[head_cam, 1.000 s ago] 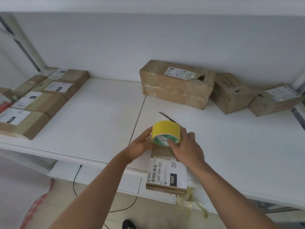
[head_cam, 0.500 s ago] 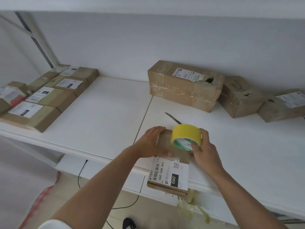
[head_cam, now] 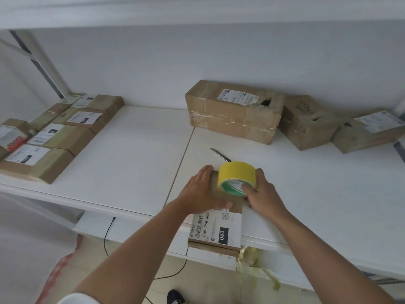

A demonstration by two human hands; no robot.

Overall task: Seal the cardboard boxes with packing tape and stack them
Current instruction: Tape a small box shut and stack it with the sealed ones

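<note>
A small flat cardboard box [head_cam: 215, 232] with a white shipping label lies at the table's front edge, its near end hanging past the edge. My left hand [head_cam: 202, 194] presses flat on the box's far half, fingers straight. My right hand [head_cam: 260, 194] grips a yellow tape roll [head_cam: 236, 178] that stands on the box's far right part, thumb inside the core. Whether tape runs from the roll onto the box cannot be seen.
A utility knife [head_cam: 220, 154] lies just behind the roll. Three worn boxes [head_cam: 232, 110] stand along the back wall at right. Several labelled boxes [head_cam: 61, 137] lie in rows at the table's left. Crumpled tape strips [head_cam: 252, 260] dangle off the table's [head_cam: 131, 150] front edge.
My left hand let go of the roll and came to press flat on the box. My right hand carried the roll a little to the right and back. The camera shifted.
</note>
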